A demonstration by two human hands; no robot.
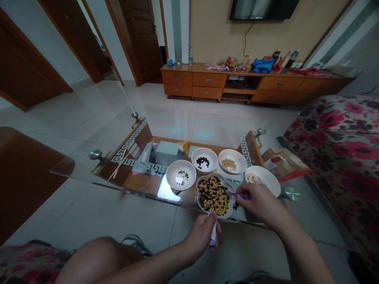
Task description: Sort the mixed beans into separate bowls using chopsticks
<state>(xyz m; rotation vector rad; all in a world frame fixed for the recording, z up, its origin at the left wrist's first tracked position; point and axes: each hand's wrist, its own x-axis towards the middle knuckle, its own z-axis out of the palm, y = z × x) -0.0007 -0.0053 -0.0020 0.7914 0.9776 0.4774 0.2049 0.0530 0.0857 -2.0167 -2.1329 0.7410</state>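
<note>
Over glass table (133,192), right hand (260,204) pinching blue utensil (238,195), tip left into flower-shaped bean dish (213,196); left hand (201,236) gripping handle (213,233).

No legible text anywhere. Water bottle (191,56) on sideboard (207,81) had label, too small to read. Packets and boxes (287,59) at sideboard's right end showed print, blurred. Cardboard box (281,165) beside tabletop (133,188) carried red-and-white label (271,162), unreadable. Key-pattern border (129,148) on tabletop was ornament, not lettering. No numbers or brands made out.
</note>
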